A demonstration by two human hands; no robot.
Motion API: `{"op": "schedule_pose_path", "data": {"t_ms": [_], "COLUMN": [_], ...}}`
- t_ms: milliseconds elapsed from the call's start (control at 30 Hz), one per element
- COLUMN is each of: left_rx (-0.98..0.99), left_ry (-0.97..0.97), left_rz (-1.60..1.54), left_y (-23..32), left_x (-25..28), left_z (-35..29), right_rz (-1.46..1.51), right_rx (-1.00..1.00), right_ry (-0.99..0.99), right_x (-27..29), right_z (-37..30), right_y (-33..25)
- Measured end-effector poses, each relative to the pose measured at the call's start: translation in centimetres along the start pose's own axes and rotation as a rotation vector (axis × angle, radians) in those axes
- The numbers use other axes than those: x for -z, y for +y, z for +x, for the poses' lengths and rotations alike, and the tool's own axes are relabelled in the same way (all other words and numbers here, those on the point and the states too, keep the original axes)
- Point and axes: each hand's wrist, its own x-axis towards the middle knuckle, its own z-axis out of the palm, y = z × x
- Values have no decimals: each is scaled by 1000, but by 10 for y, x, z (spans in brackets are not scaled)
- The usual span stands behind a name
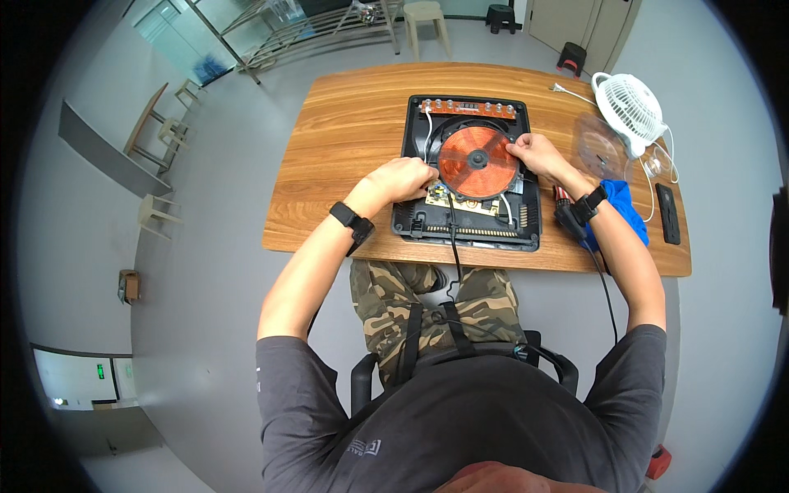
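An opened induction cooker base (pixel 528 222) lies on the table before me, its black shell showing the parts inside. The round copper induction coil (pixel 479 177), with dark cross bars and a black centre, sits over the middle of it. My right hand (pixel 536 154) pinches the coil's right rim between thumb and fingers. At its lower left rim are the curled fingers of my left hand (pixel 404 178); their tips are partly hidden. Just below the coil shows a pale circuit board (pixel 464 203). An orange control board (pixel 468 108) with round buttons runs along the far edge.
On the table's right stand a white fan (pixel 629 105), a clear round plate (pixel 593 141), a blue cloth (pixel 626 215) and a black strip-shaped piece (pixel 667 214). A red-and-black handled tool (pixel 564 207) lies by my right forearm. The cooker's black cord (pixel 454 246) hangs over the near table edge.
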Motion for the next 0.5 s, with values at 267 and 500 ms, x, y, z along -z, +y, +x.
{"op": "schedule_pose_path", "data": {"t_ms": [267,500], "left_rx": [98,47], "left_ry": [-28,142], "left_rz": [10,-24], "left_y": [4,5], "left_x": [17,8], "left_z": [-7,-6], "right_rz": [-18,-29], "right_rx": [-29,-24], "right_ry": [-10,-17], "right_x": [0,1], "right_z": [1,1], "right_y": [2,2]}}
